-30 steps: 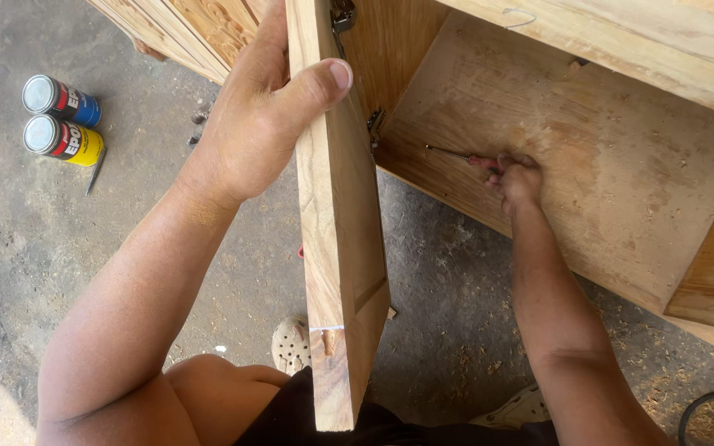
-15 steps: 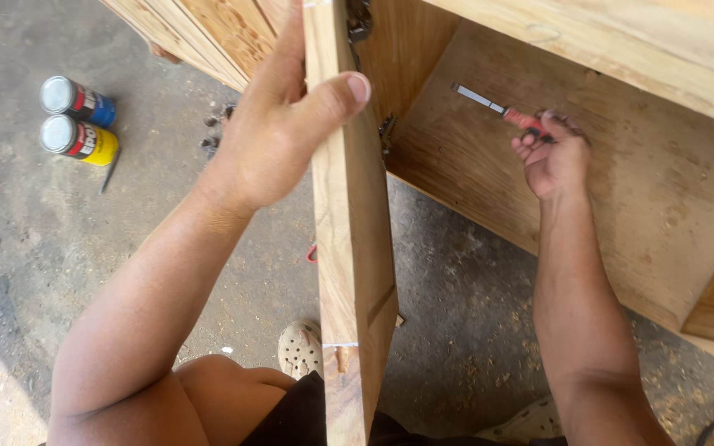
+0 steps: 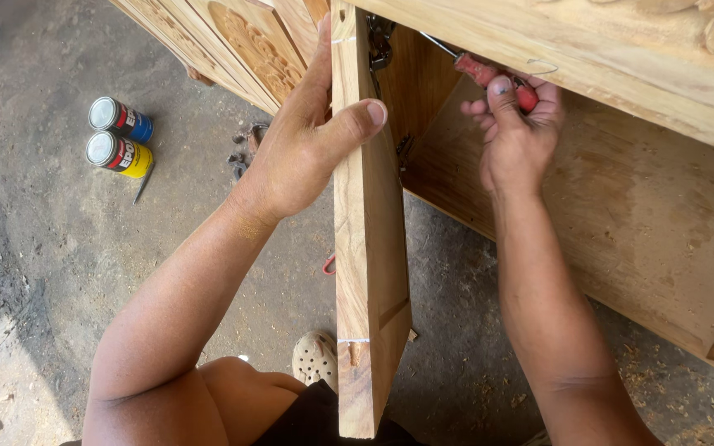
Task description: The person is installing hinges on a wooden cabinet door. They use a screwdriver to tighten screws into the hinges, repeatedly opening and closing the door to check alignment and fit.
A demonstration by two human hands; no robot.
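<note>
Your left hand point(image 3: 303, 157) is clamped around the edge of the cabinet door point(image 3: 369, 248), thumb over the front, holding it edge-on and open. Your right hand point(image 3: 516, 132) is fisted around a red-handled screwdriver point(image 3: 483, 73), tip aimed at the upper hinge point(image 3: 379, 41) inside the wooden cabinet point(image 3: 621, 190). Two tins point(image 3: 119, 136) lie on the floor, well apart.

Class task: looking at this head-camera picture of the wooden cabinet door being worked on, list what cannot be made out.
- Tip of the red-handled screwdriver: head view, hidden behind the pale wooden door.
- Left hand fingers: behind the door's far face.
- Dark metal hinge: partly shadowed, screws too small.
- Right hand: grip partly under the cabinet's top rail.
</note>
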